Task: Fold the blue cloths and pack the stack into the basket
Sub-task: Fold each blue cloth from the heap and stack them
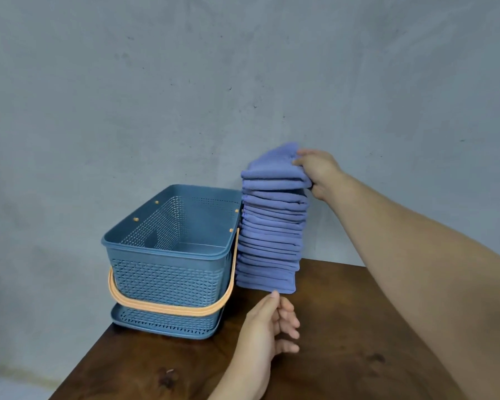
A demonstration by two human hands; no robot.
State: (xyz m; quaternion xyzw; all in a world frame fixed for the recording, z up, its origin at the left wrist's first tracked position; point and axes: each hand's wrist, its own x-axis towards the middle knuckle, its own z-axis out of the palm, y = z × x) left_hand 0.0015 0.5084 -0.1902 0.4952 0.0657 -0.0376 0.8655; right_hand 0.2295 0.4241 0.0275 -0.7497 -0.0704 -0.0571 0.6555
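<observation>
Stack of folded blue cloths stands on the wooden surface, right of the basket and touching its right wall. Stack's long axis is vertical, with the top leaning slightly away from the basket. It stands taller than the basket rim. Cloths are soft knit-looking fabric in flat rectangular layers, rounded fold edges facing the camera.

Basket: blue plastic, rectangular with rounded corners, lattice-perforated walls, mouth up, nothing visible inside. Its long axis runs near-to-far. The orange handle is swung down across the near wall. A matching blue perforated tray sits under it.

Right hand, on the stack's side away from the basket, grips the top cloths: thumb on top, fingers beneath.

Left hand, in front of the stack's base, has fingers loosely curled and holds nothing. Its thumb tip is at the bottom cloth's edge; can't tell if it touches.
</observation>
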